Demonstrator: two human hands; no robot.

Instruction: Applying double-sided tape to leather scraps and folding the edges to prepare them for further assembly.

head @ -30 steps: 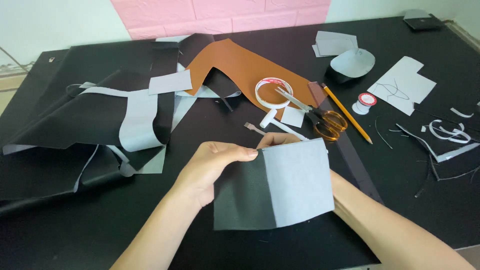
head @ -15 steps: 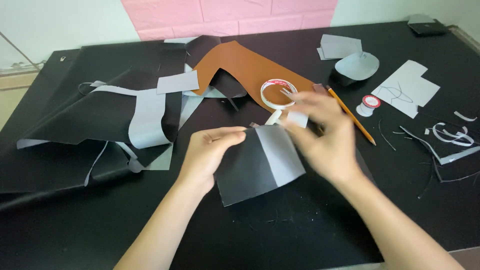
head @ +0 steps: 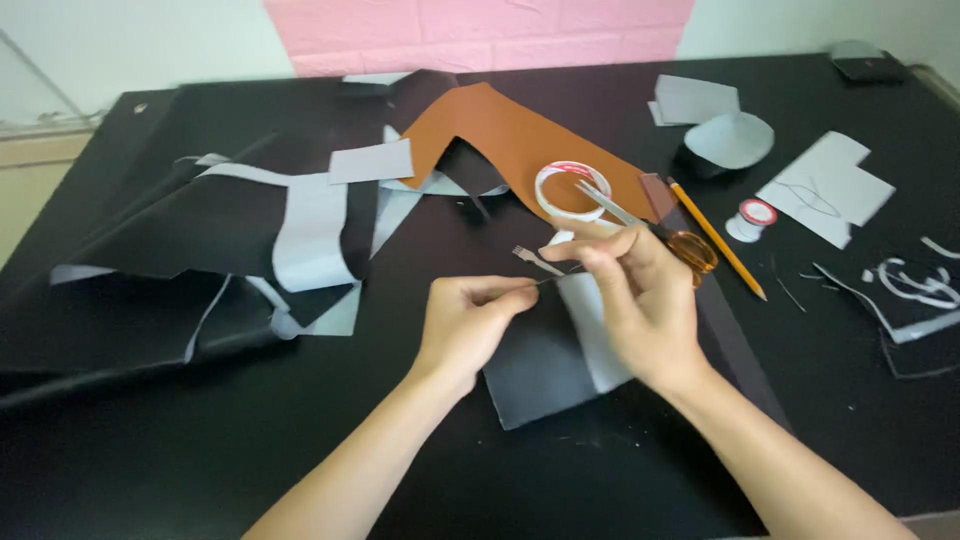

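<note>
Pinching the folded black-grey sheet (head: 545, 365) at its top edge, left hand (head: 470, 325) & right hand (head: 640, 300) had fingers closed on it, scissors (head: 650, 230) just behind

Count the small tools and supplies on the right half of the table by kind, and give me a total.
Scissors: 1
Pencil: 1
Tape roll: 1
Thread spool: 1
Total: 4

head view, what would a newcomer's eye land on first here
Two bare hands at centre, the left hand and right hand, pinch the top edge of a folded black and grey sheet. Behind them lies a tan leather piece, with orange-handled scissors beside a tape roll.
</note>
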